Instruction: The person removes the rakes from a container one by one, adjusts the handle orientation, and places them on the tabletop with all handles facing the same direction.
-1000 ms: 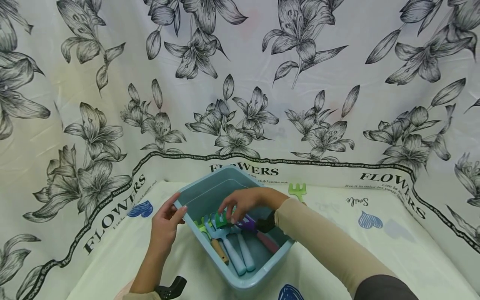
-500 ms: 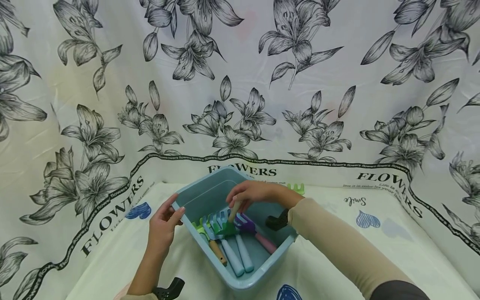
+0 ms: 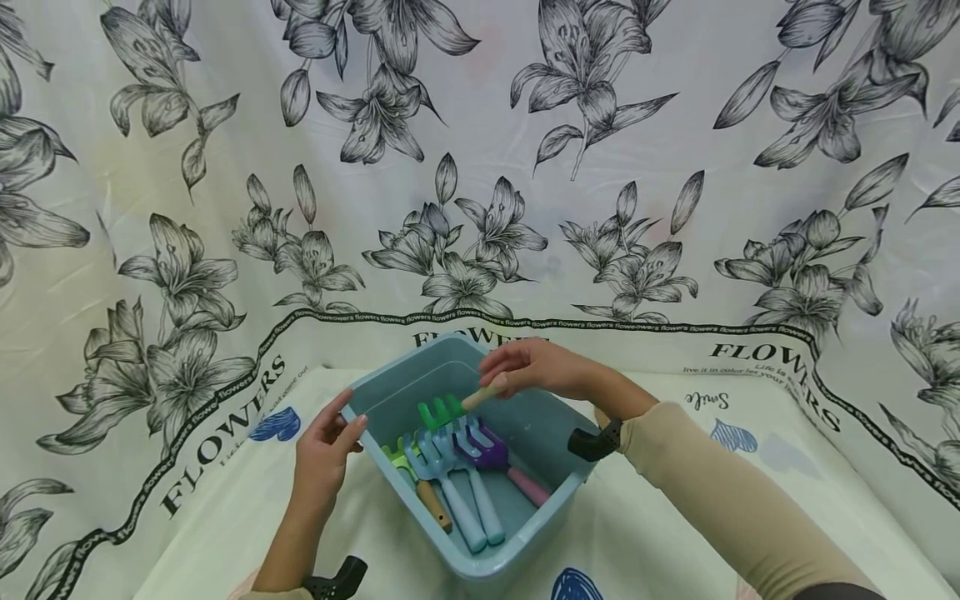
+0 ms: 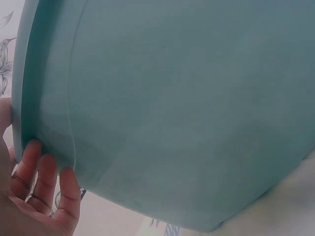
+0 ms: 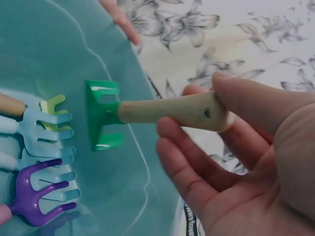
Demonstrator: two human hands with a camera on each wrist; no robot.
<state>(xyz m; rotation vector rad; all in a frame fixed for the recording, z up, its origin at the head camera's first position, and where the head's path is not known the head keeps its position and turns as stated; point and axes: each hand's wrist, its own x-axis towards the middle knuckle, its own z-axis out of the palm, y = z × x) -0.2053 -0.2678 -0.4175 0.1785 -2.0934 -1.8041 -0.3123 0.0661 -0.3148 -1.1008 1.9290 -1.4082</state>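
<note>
My right hand pinches the end of the pale wooden handle of a small green hand rake, held over the tub's inside with its tines toward the far left. My left hand grips the left corner rim of the light blue plastic tub; in the left wrist view its fingers lie against the tub's outer wall. Inside the tub lie two light blue hand forks, a purple fork with a pink handle, and a light green rake with a brown handle.
The tub stands at an angle on a pale cloth printed with blue hearts. Behind it hangs a white curtain with black flower drawings. A black wrist mount on the right arm overlaps the tub's right rim.
My right hand has risen and moved right, lifting the green rake by its handle off the pile of forks. The left hand keeps its hold on the rim.
</note>
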